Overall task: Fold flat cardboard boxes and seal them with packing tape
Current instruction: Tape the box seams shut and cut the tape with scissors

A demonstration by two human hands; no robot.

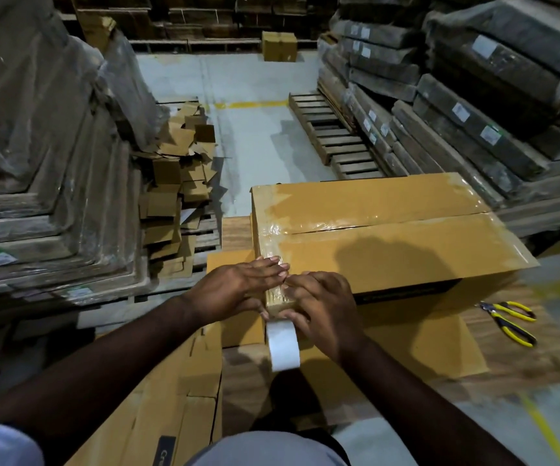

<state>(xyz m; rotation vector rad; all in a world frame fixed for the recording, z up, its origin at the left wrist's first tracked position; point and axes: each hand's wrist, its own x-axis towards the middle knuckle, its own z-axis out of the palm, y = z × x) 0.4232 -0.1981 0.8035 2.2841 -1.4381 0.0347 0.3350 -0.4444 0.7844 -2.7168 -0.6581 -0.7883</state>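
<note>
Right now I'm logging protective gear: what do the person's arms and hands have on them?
Nothing visible: the left hand and right hand are bare, with no gloves, rings or watch. Both forearms are uncovered; only a pale sleeve shows at the left shoulder.

Bare floor (238,79) between wrapped stacks (36,146), pallet (332,136).

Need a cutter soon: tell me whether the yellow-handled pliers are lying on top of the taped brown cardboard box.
No: the yellow-handled pliers lie on the wooden surface beside the taped brown cardboard box.
</note>
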